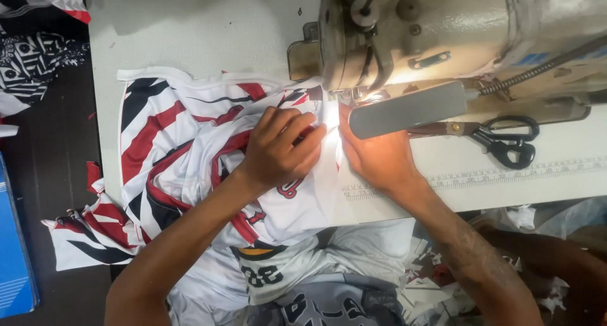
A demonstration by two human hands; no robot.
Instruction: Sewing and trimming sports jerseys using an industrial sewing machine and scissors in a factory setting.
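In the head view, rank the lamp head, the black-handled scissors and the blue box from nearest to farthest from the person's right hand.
From the right hand:
1. Grey lamp head, just above the hand, overlapping the fingers.
2. Black-handled scissors, further right on the white table, beside the sewing machine.
3. Blue box, far left at the picture's edge, beyond the red, white and black fabric.

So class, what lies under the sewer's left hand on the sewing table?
The left hand presses flat on red, white and black printed fabric spread over the white table. The cloth beneath the palm is covered.
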